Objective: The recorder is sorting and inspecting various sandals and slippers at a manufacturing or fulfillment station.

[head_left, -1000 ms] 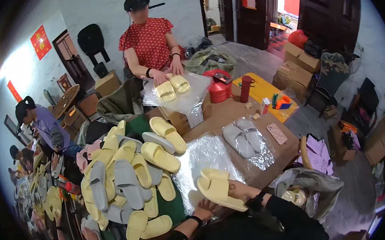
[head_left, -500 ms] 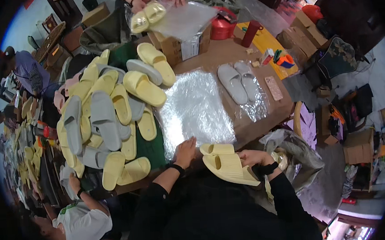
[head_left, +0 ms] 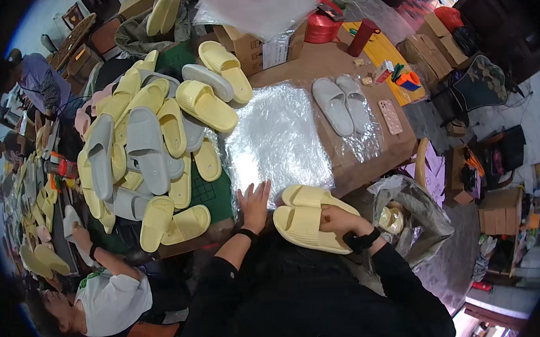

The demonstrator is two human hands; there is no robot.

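My left hand (head_left: 255, 207) lies with spread fingers on the near edge of a stack of clear plastic bags (head_left: 274, 137). At the table's front edge, my right hand (head_left: 342, 221) grips a pair of yellow slippers (head_left: 300, 221), held side by side with their tops showing. Its fingers close over the inner sides of the pair. A heap of yellow and grey slippers (head_left: 149, 142) covers the table to the left of the bags. On the right, a pair of grey slippers (head_left: 341, 107) lies on clear plastic.
An open sack (head_left: 403, 190) with wrapped yellow slippers inside stands by my right arm. Beyond the bags are a cardboard box (head_left: 255, 49), a red round container (head_left: 324, 26), a dark red bottle (head_left: 364, 36) and a phone (head_left: 390, 117). A co-worker in white (head_left: 113, 292) sits at left.
My right hand has turned the yellow slippers so both tops show. My left fingers have spread. Across the table, yellow slippers have gone from a person's hand to above the back-left sack.
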